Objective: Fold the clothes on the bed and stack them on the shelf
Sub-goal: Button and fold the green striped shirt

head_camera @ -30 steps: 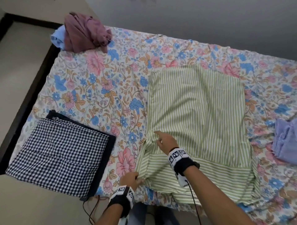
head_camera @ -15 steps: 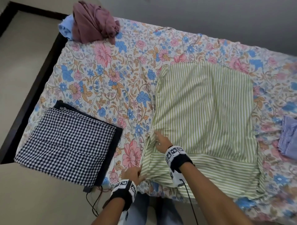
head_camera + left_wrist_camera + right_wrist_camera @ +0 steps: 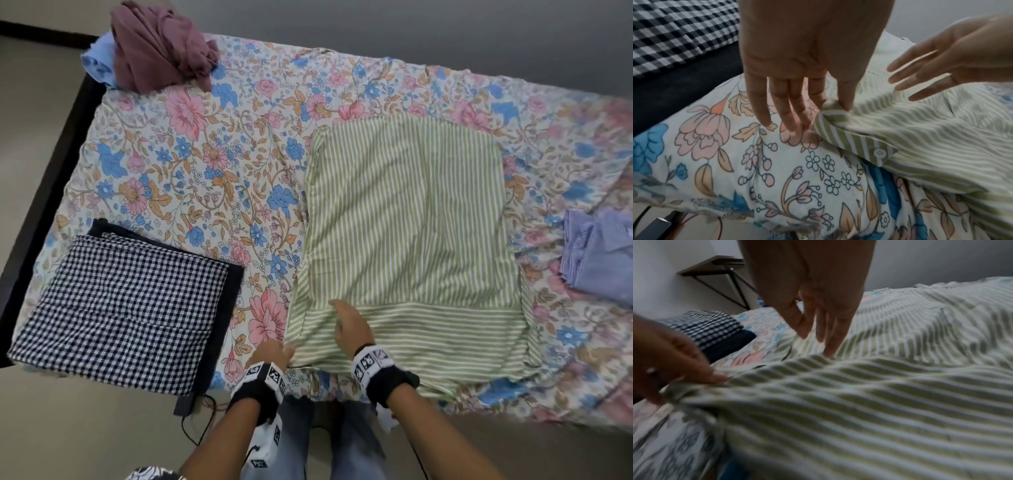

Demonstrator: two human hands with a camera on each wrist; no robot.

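1. On the flowery bed (image 3: 191, 164), from the head view: green striped shirt (image 3: 407, 222) spread flat, checked folded cloth (image 3: 120, 308) at the near left corner. Left hand (image 3: 272, 353) at the shirt's near corner.
2. Left wrist view: left hand (image 3: 807, 53) pinching the shirt corner (image 3: 838, 112), other fingers straight.
3. Right wrist view: right hand (image 3: 813, 288) wide, fingertips (image 3: 829, 352) touching the shirt.
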